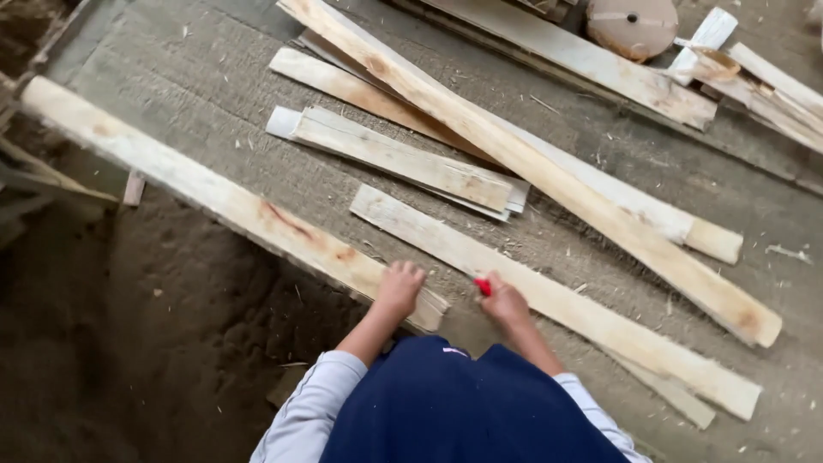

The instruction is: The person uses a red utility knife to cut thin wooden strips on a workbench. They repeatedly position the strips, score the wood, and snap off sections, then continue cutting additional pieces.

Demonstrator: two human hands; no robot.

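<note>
My left hand (399, 287) rests palm down on the near end of a long pale plank (214, 193) that lies along the left edge of the grey workbench (189, 94). Fingers of my right hand (506, 302) are closed around a small red marker (483, 286), its tip touching a second plank (549, 300) that runs diagonally to the lower right. My grey sleeves and dark blue top fill the bottom of the view.
Several more planks and offcuts lie across the bench, among them a long diagonal board (531, 163) and a short stacked piece (403, 159). A round wooden disc (633, 26) sits at the top right. Sawdust-covered ground (129, 343) lies left of the bench.
</note>
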